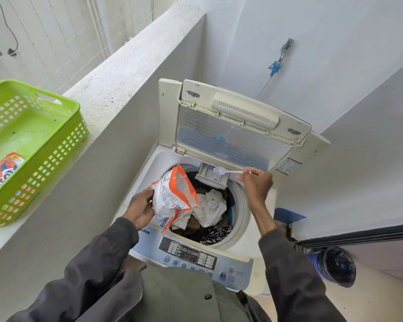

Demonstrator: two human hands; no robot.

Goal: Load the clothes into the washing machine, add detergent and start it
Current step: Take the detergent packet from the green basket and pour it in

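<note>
Pinches the white spoon (223, 171) by the end of its handle in the right hand (256, 182), with the powder-filled bowl poised over the pulled-out detergent drawer (211, 180) at the back rim of the washing machine (154, 166). Grips the opened detergent packet (172, 198) in the left hand (140, 208), mouth up, above the front-left of the drum (240, 214). Looks like mid-dosing, with clothes (209, 208) already in the drum, white pieces on top of dark ones.

To do it well: lower the bowl close into the drawer before turning the wrist, then tip slowly to keep powder off the rim and off the laundry. Keep the packet upright and level meanwhile, to avoid spilling from its open mouth. Afterwards, probably push the drawer home, drop the raised lid (230, 126) and reach for the start button (222, 276) on the control panel (191, 254) at the front edge.

Around: a green basket (63, 145) on the ledge (116, 73) to the left, with a second packet (2, 173) lying in it. Also a tap (286, 46) behind the machine and a dark bucket (337, 268) low on the right. Shows no obstacle between spoon and drawer. Mind the raised lid just behind the right hand.
</note>
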